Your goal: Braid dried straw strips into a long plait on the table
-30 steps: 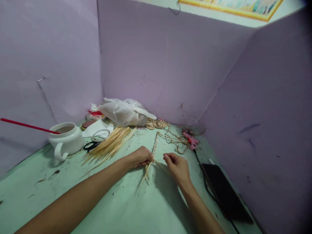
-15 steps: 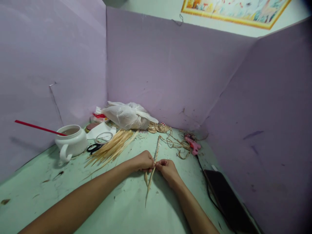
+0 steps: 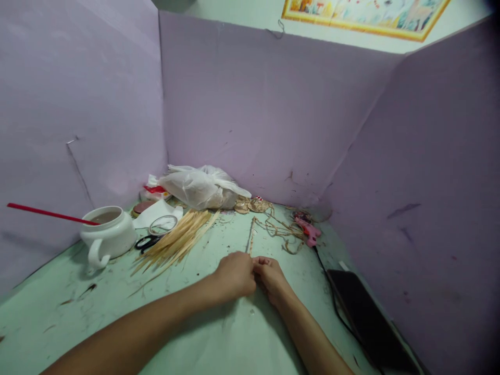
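The left forearm (image 3: 144,325) and right forearm (image 3: 312,330) are bare, rounded and slender, each tapering toward the wrist. The left hand (image 3: 235,276) and right hand (image 3: 271,278) are bare too, their finer details too small to tell

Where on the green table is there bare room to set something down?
The green table looks mostly bare between the left forearm and right forearm, and between the right forearm and black cord. Crowded: the back, from white pot past pale strips and plastic bag to pink tool.
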Tool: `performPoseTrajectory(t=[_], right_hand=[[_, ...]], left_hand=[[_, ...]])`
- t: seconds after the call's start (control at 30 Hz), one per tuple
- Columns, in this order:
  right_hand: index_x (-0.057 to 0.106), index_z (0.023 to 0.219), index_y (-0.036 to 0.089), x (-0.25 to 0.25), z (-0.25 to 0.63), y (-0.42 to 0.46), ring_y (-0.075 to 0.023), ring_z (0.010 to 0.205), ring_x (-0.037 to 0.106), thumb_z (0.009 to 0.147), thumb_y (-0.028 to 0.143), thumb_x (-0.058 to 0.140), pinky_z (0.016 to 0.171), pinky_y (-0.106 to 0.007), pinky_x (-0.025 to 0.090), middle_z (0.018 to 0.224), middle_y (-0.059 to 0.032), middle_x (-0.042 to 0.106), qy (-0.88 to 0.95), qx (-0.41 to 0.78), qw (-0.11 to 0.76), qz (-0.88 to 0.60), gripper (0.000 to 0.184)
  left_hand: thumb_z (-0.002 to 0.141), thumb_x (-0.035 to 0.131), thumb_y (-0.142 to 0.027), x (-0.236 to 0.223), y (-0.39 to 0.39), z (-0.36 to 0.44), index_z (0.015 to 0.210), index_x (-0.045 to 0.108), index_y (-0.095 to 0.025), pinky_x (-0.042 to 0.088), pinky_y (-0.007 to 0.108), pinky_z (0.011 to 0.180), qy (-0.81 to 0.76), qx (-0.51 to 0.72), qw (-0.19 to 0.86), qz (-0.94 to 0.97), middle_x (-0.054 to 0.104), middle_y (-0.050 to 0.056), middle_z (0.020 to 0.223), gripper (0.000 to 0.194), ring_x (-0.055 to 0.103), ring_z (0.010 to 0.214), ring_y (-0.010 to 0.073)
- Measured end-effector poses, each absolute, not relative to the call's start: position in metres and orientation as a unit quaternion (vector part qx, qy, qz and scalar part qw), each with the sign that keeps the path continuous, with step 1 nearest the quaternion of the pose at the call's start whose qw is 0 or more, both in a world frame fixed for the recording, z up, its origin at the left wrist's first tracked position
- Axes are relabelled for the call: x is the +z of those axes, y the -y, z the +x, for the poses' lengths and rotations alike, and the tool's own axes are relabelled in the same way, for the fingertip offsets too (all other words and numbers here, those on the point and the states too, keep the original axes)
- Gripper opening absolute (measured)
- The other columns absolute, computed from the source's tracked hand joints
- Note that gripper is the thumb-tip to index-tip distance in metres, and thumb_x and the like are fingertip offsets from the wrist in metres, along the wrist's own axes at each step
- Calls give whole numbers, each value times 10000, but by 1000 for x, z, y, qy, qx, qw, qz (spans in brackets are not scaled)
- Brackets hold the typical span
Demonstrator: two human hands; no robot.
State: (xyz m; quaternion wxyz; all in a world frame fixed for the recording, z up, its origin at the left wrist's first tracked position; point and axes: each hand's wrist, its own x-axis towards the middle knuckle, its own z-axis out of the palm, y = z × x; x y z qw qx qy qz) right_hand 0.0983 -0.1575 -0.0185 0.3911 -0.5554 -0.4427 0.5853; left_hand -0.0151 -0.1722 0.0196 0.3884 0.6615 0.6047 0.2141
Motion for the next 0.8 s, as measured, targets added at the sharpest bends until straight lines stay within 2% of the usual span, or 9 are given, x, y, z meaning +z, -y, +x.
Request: performPoseTrajectory(t=[0.07,0.13,0.23,0.3,0.4,0.57,0.67,0.8], right_hand=[[489,538,140,-17,100,157,-24,297,192,587,273,555,347,-196,95,335,85,327,449,605,380,-537,156],[492,533,136,-17,101,157,-20,294,183,612,315,564,347,-196,84,331,82,325,458,617,376,-518,208],[521,568,123,-20,104,154,-29,328,283,604,277,570,361,-184,140,404,36,455,469,632,373,-491,166],[543,592,116,-22,107,151,-40,369,351,587,231,564,383,-179,194,470,10,521,486,635,358,-483,117],[558,586,111,-23,111,150,-66,440,430,575,184,545,440,-185,279,519,-12,560,544,576,339,-507,75],[618,647,129,-19,112,159,-121,547,509,651,175,487,502,-210,318,594,-42,611,675,304,313,-595,139],[630,675,149,-15,112,168,-129,578,528,682,146,450,532,-213,329,630,-49,624,704,229,283,-610,180],[635,671,163,-8,111,176,-137,610,536,698,168,460,560,-218,336,674,-58,623,704,191,241,-640,176]], left_hand=[[559,524,-176,25,157,-24,560,557,-140,339,229,484,-614,222,387,651,479,10,442,48,524,512,158],[582,493,-164,27,146,-29,660,560,-134,297,214,406,-616,240,485,572,480,-12,434,107,463,389,118],[589,500,-162,18,141,-28,620,530,-109,292,192,371,-546,220,650,481,516,7,474,68,444,359,84],[591,512,-181,9,142,-25,548,508,-105,310,187,368,-520,204,679,476,502,8,453,87,441,354,76],[591,489,-184,-2,144,-21,509,492,-123,277,193,342,-553,195,617,524,449,-14,377,102,398,310,82],[530,459,-127,-11,141,-15,438,452,-141,182,192,369,-601,212,462,617,311,-60,326,92,285,329,54],[523,441,-125,-13,141,-13,415,432,-143,152,201,388,-593,225,455,625,271,-62,346,109,244,371,51],[505,418,-114,-17,142,-12,390,419,-144,174,196,410,-595,226,439,634,269,-52,375,118,287,418,61]])
